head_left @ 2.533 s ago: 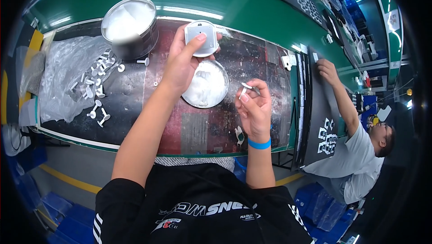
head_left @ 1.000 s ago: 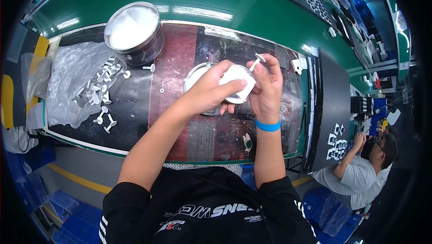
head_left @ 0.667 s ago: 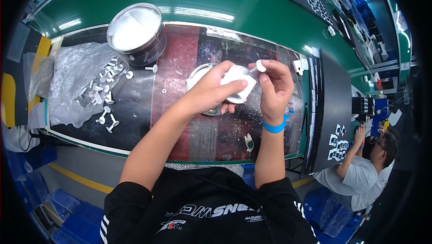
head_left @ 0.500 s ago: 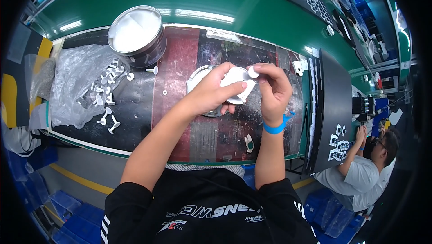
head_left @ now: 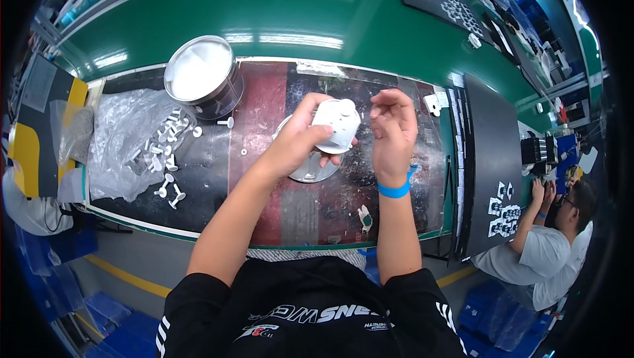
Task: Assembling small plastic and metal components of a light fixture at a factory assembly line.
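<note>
Head view: holds white round housing [head_left: 341, 135] in left hand [head_left: 295, 141], with thumb across its near face, above round dish [head_left: 310, 176] on table [head_left: 259, 166]. Shows white peg head [head_left: 347, 106] at housing's upper edge. Holds right hand [head_left: 394, 140] just beside, with fingers bent and parted from thumb. Farther left, shows loose white disc-headed pegs [head_left: 169, 178] along clear plastic bag [head_left: 117, 143], near bucket [head_left: 221, 104].

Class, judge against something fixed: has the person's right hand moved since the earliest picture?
Yes: the right hand has moved farther up the view, away from the small white-and-green scrap that lies below it.
</note>
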`<state>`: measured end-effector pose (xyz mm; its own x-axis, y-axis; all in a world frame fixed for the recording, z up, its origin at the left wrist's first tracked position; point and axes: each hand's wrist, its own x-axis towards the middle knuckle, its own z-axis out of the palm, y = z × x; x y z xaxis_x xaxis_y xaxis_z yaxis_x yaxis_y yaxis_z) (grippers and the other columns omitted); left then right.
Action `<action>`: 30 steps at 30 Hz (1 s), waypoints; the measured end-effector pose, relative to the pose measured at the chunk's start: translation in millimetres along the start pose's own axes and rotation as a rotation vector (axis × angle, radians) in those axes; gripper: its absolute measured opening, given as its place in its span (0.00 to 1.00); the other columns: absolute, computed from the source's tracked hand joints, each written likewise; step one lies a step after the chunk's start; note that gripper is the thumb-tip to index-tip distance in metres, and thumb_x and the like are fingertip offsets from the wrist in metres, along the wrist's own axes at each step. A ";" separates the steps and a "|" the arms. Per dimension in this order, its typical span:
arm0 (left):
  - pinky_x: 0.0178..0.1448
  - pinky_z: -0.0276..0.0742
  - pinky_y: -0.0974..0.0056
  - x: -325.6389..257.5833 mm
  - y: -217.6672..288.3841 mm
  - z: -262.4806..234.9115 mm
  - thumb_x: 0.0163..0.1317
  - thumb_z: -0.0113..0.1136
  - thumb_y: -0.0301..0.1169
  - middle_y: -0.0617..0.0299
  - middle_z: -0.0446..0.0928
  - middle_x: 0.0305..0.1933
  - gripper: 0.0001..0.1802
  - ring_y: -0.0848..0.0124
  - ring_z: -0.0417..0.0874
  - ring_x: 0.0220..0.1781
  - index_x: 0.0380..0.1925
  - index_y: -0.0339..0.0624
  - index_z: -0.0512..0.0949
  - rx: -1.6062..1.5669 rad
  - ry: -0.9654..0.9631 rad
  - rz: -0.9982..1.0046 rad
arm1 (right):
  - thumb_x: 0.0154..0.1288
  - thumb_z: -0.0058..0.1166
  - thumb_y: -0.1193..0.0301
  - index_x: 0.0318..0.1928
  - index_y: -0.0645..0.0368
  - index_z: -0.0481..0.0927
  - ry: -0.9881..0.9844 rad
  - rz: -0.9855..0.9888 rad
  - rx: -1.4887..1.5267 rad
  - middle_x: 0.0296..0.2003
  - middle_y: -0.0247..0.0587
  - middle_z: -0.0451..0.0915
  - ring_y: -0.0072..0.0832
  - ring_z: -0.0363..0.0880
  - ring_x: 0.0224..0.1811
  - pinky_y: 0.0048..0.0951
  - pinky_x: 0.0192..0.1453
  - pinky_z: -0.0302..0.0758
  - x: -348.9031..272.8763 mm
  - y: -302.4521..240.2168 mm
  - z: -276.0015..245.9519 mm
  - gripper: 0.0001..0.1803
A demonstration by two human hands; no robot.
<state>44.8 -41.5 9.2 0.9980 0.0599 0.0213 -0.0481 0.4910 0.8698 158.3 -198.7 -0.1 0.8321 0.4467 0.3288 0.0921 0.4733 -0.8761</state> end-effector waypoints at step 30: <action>0.66 0.64 0.46 198.7 4.6 -90.5 0.66 0.56 0.49 0.45 0.68 0.64 0.29 0.47 0.68 0.65 0.62 0.44 0.69 1.466 0.952 0.156 | 0.62 0.44 0.84 0.49 0.60 0.76 0.083 0.105 0.030 0.36 0.32 0.78 0.14 0.72 0.34 0.17 0.38 0.69 5.7 34.1 -12.3 0.16</action>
<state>239.1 51.3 -27.2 0.5924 0.7318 0.3369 0.4766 -0.6555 0.5858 172.9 -189.3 -32.4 0.8786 0.4314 0.2047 -0.0130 0.4502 -0.8928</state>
